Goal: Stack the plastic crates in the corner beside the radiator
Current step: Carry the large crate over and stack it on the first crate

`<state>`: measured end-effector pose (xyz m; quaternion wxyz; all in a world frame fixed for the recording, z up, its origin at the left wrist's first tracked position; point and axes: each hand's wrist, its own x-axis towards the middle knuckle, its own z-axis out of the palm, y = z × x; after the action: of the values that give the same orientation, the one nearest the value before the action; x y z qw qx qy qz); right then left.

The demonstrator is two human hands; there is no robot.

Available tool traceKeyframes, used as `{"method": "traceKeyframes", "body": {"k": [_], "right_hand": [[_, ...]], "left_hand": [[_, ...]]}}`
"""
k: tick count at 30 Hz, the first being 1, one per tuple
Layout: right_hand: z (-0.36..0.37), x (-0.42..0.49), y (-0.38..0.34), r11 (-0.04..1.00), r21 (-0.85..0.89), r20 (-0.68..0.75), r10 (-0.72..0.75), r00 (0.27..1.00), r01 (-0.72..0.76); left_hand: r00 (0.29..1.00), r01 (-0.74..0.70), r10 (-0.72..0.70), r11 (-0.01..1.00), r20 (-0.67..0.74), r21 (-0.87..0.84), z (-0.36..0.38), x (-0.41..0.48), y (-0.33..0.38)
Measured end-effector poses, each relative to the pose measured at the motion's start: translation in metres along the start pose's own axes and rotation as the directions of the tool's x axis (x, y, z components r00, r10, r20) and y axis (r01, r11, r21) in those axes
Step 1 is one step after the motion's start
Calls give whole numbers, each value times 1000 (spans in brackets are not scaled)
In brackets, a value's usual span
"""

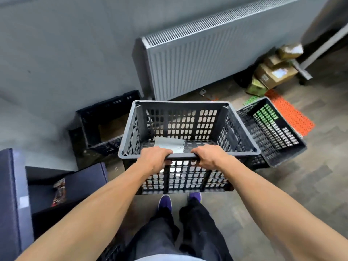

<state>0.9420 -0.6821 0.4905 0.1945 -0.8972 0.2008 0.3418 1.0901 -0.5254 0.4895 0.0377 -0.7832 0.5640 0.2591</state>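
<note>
I carry a grey perforated plastic crate (pixel 180 117) in front of me, off the floor. My left hand (pixel 154 159) and my right hand (pixel 208 157) both grip its near rim, fingers curled over the edge. A pale sheet of paper (pixel 169 144) lies inside it. A black crate (pixel 105 121) sits on the floor against the wall, left of the radiator (pixel 207 59). Another dark crate (pixel 271 132) rests tilted on the floor to the right.
Orange (pixel 290 113) and green (pixel 252 100) plastic mesh pieces lie behind the right crate. Cardboard boxes (pixel 273 72) are piled under the radiator's right end. Dark blue boxes (pixel 56 189) stand at my left. My feet (pixel 178 200) are just below the carried crate.
</note>
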Motion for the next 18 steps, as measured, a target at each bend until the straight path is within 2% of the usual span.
{"method": "traceKeyframes", "body": {"k": [5,18], "right_hand": [[-36,25,-10,991,-65,28,-113,993,114],[-98,86,-39,903,-340,-64,-302,951,263]], "left_hand": [[991,126,-127,991,-33,-37,-10,-1,-20],[908,387,-409,902,-90,-190,-35,-9,-41]]}}
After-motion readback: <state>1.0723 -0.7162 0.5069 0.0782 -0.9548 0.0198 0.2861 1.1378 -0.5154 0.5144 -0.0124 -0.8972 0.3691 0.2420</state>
